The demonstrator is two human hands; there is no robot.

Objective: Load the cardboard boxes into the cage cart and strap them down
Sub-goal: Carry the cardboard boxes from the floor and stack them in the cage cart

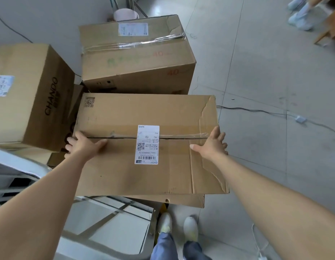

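Head view showed the silver metal cage cart nearest, by my feet. Just past it, my left grip curled over the left edge of the flat brown cardboard box with a white label. My right grip lay spread open against its right edge. Farther off stood a CHANDO-printed carton and a big taped carton.

Flat labelled box level, nearest; taped box behind; CHANDO box left.
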